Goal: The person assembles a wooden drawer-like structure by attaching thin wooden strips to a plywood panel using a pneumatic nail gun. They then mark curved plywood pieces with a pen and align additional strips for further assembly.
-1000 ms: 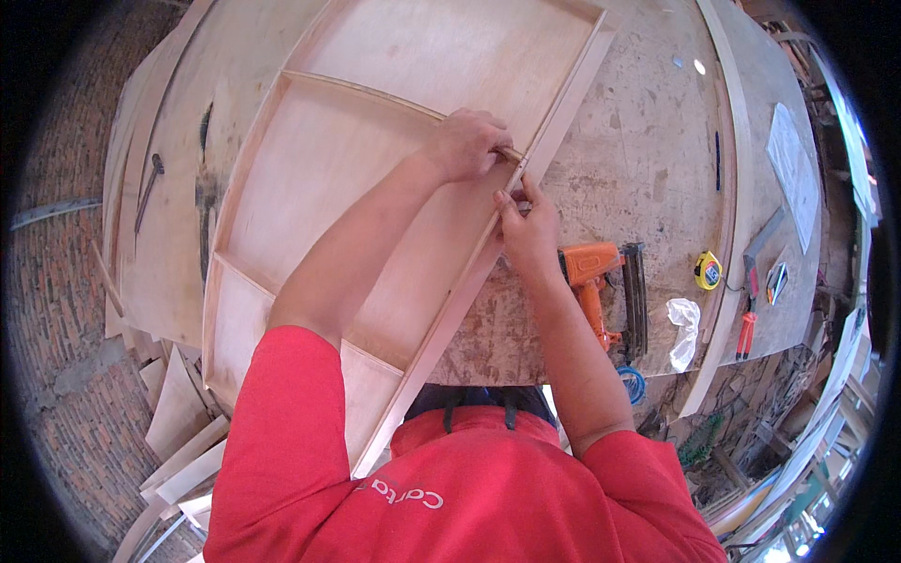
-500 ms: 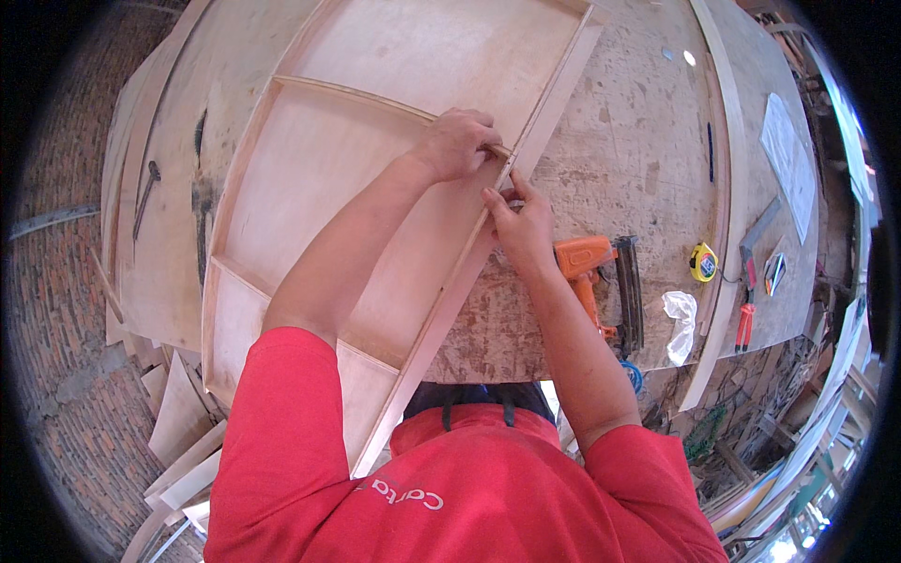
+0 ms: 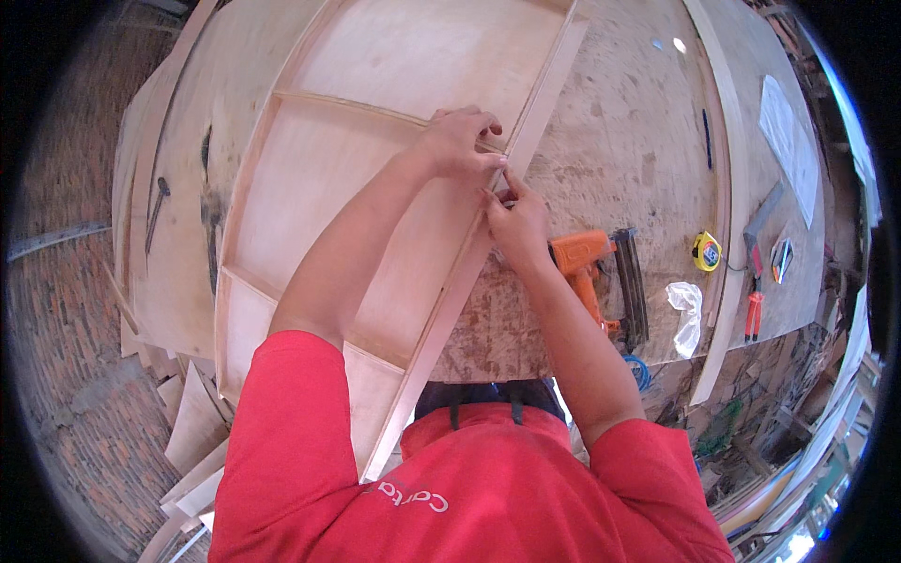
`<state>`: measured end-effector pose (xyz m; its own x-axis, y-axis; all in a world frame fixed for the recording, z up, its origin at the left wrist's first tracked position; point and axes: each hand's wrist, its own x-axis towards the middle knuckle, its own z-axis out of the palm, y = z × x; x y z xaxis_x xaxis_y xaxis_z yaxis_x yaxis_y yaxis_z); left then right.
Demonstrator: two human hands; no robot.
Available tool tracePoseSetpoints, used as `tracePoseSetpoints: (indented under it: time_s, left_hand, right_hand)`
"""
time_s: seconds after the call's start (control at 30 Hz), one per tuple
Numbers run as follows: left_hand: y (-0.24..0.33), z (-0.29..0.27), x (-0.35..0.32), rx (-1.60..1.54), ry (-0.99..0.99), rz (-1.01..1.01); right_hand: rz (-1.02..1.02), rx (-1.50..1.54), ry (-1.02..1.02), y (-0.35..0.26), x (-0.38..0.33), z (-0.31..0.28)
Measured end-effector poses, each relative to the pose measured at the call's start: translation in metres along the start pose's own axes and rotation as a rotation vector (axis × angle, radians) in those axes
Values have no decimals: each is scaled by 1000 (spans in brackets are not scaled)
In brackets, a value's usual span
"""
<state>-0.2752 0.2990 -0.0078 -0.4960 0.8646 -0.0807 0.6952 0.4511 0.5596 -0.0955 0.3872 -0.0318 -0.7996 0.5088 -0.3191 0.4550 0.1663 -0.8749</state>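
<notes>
A shallow wooden frame [image 3: 255, 178] with a pale plywood panel and crosswise dividers lies slanted on the workbench. My left hand [image 3: 458, 143] reaches over it, fingers bent about the end of a wooden divider [image 3: 361, 105] where this meets the right-hand side rail [image 3: 441, 305]. The thumb of that hand touches the rail joint. Just below, my right hand [image 3: 519, 223] closes on the same rail from its outer side, its index finger up against the joint. What lies under the fingertips is hidden. An orange nail gun [image 3: 582, 250] rests beside my right forearm.
Farther right on the workbench [image 3: 619, 122] are a yellow tape measure [image 3: 706, 251], crumpled white plastic [image 3: 686, 319], red-handled pliers [image 3: 755, 314] and a long wooden strip [image 3: 727, 122]. A hammer [image 3: 158, 211] lies at left. Offcuts [image 3: 197, 422] are piled beside the bench.
My left thumb has come down onto the rail joint and the left fingers have spread a little. My right hand stays at the rail. The whole view has shifted slightly.
</notes>
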Motion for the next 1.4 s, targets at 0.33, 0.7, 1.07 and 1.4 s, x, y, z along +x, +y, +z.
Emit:
tracePoseSetpoints:
  time_s: [0.33,0.7,1.07,1.4]
  left_hand:
    - [-6,-4,1,-64,-72,-86]
    - [-8,-2,4,-105,-87,-69]
    - [-6,-1,4,-35,-58,-52]
    - [-9,0,4,-110,-61,-51]
  right_hand:
    - [-209,-324,246,-17,-94,-96]
    - [-64,-671,56,42,-134,-142]
    - [467,393,-137,-43,-89,-194]
    - [650,963,-240,1,-15,-116]
